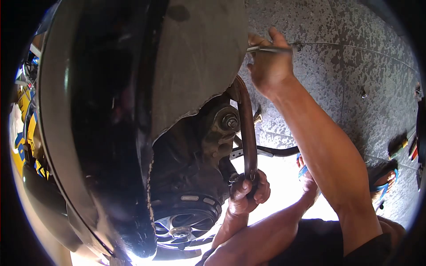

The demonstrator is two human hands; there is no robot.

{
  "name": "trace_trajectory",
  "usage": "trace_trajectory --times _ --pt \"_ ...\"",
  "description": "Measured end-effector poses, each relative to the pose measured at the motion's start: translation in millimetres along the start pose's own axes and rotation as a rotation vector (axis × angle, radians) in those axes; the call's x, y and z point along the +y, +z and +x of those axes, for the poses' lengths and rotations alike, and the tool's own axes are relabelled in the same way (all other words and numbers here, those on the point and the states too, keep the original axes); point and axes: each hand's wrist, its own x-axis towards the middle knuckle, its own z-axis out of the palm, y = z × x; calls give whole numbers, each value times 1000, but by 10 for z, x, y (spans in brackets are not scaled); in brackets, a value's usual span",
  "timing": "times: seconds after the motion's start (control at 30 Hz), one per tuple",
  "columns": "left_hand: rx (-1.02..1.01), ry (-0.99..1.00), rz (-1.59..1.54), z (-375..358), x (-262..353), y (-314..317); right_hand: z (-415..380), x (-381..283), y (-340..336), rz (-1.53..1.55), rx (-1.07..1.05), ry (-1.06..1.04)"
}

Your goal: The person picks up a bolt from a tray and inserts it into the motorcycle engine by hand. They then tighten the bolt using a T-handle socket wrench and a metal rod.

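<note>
My right hand (273, 66) is closed on a slim, silvery metal tool (277, 49), whose exact kind is blurred; one end sits near the edge of the grey panel (202, 57). Lower down, my left hand (249, 195) wraps its fingers round the bottom end of a dark curved tube (248, 128). This tube runs up beside the vehicle's dark, dirty underside. Behind it is a round mount with a bolt (230, 122). A spoked wheel (181, 231) shows below, left of my left hand.
A large glossy black body panel (106, 111) fills the left side. A dark bar (277, 152) crosses behind the tube. On the speckled grey floor (377, 75) lie small parts and a tool with a yellowish-green handle (398, 149). My sandalled feet (385, 184) are at the right.
</note>
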Motion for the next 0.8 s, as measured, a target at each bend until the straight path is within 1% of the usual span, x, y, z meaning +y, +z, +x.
trace_trajectory --times 0.03,0.07,0.13,0.2,0.27,0.33,0.47,0.53,0.67,0.73,0.8 --pt "30 6 51 -6 8 19 3 4 27 -162 144 -15" --pt "62 13 101 -18 12 32 -9 -6 30 -161 143 -19" --pt "80 9 158 -72 11 10 -89 -38 59 -403 219 -20" --pt "94 10 214 -92 5 -18 -108 -73 45 -459 194 -13" --pt "151 -8 258 -140 -4 -32 -129 -110 20 -510 175 3" --pt "158 -19 264 -169 -3 -46 -122 -177 26 -742 134 98" --pt "180 -20 300 -163 -2 -51 -92 -251 -36 -775 68 84" --pt "182 -10 302 -150 -7 -48 -72 -294 -59 -788 0 161" --pt "199 -8 304 -155 3 -21 -70 -315 -89 -755 -22 211" --pt "200 4 297 -159 -7 -11 -96 -345 -77 -667 -46 297" --pt "197 15 290 -146 -23 5 -84 -338 -80 -634 -48 332"
